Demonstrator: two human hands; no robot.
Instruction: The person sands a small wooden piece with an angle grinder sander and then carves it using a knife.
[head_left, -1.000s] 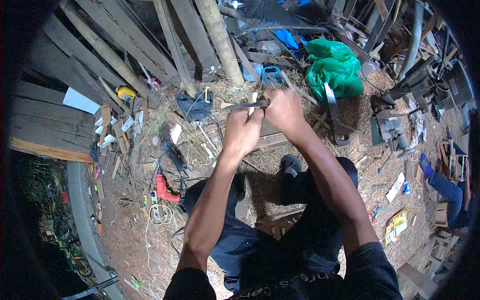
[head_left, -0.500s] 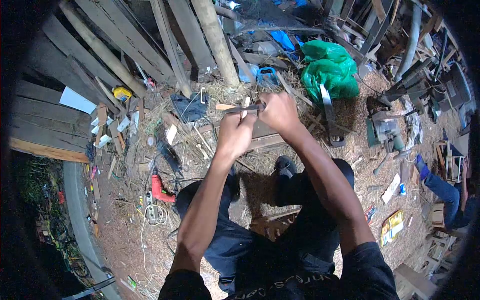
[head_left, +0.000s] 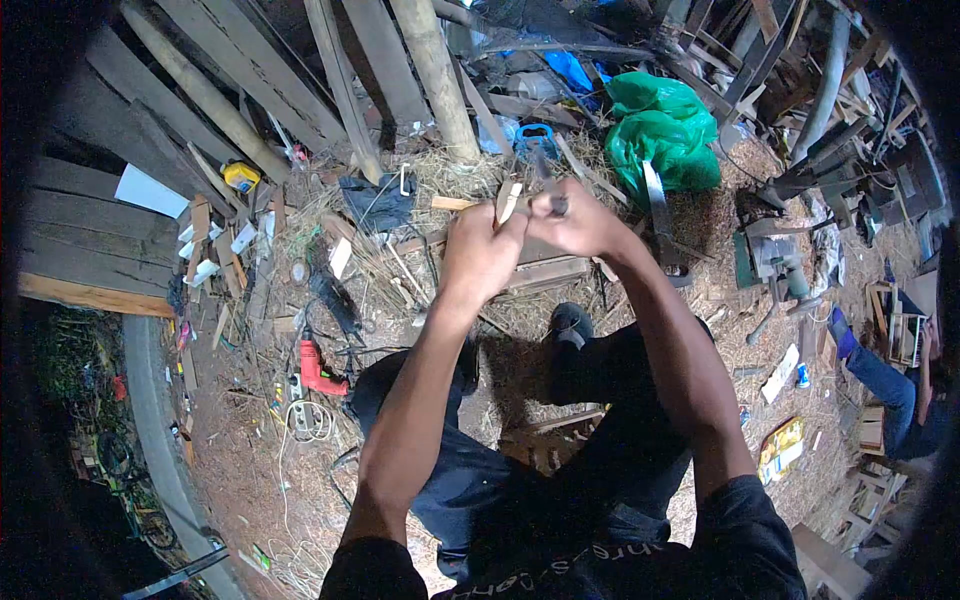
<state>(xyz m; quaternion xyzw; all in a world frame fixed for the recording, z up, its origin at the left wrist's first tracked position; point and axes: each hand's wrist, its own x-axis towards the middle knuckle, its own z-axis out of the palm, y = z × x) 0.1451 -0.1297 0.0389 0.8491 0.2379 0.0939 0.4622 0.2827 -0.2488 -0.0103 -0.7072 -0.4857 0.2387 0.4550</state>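
Observation:
My left hand (head_left: 478, 250) is closed around a small pale piece of wood (head_left: 508, 202), whose end sticks up past the thumb. Close beside it on the right, my right hand (head_left: 580, 222) grips a knife (head_left: 543, 165). The dark blade is smeared by motion and points up and away from me, apart from the wood. Fingers cover most of the knife's handle. Just past my left knuckles shows a light wooden strip (head_left: 452, 203). Below both hands lies a wooden board (head_left: 545, 275) on the straw-covered ground.
A green plastic bag (head_left: 660, 130) and a handsaw (head_left: 656, 205) are ahead to the right. On the left lie a red drill (head_left: 320, 370), a white cable (head_left: 310, 420) and a yellow tape measure (head_left: 241, 177). Another person's leg (head_left: 885, 390) is at the far right, near a bench vise (head_left: 775, 255).
The knife has swung from lying across the wood to pointing up and away from me. My right hand has moved slightly right and down, while my left hand still grips the wood.

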